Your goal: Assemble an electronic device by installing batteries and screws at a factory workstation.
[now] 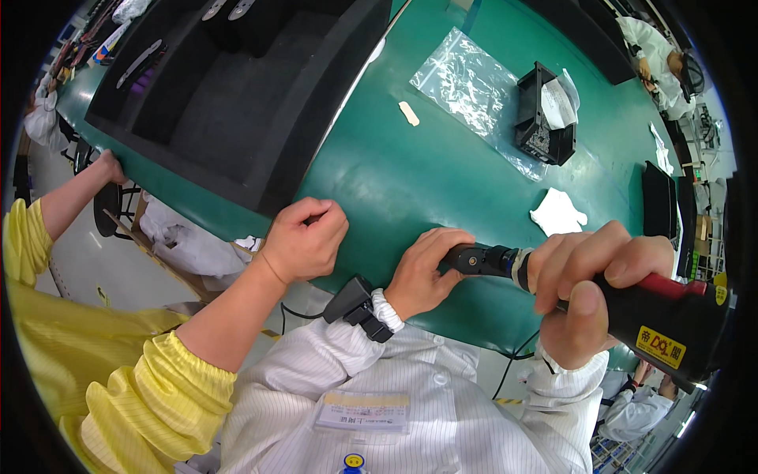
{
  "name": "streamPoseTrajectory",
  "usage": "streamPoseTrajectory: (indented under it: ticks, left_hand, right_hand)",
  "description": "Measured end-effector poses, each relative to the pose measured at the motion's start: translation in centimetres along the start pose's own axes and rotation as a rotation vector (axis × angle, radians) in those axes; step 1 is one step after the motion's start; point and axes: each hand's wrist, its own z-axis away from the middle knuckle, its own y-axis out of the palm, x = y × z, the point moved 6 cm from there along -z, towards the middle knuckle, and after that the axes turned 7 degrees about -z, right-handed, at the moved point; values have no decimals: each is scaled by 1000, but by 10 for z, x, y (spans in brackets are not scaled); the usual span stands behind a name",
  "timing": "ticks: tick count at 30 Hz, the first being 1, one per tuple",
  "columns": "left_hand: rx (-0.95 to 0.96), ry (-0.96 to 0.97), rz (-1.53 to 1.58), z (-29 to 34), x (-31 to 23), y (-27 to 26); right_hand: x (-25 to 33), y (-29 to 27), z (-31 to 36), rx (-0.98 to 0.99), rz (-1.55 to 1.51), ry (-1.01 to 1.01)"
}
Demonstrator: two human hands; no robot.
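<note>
My right hand is wrapped round a black power screwdriver with a red lever and a yellow label. Its nose points left, at a small black part with a round brass-coloured spot. My left hand grips that part between thumb and fingers, low over the green table. Whether the bit touches a screw is hidden. A black device is strapped to my left wrist. Beyond my hands stand a black parts bin holding small metal pieces and a white paper, and a clear plastic bag.
A co-worker in yellow sleeves stands close on my left, with a closed hand at the table edge. A large black foam-lined tray fills the left side. A white cloth and a beige strip lie on the table. Other people sit farther off.
</note>
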Motion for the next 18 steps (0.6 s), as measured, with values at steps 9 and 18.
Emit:
streamPoseTrajectory:
  ticks: [9, 18]
  left_hand:
    - [-3, 5, -2, 0, 0, 0]
    - [16, -39, 42, 2, 3, 2]
  right_hand:
    - [-2, 1, -4, -55, 36, 13]
    - [0, 2, 0, 76, 160, -52]
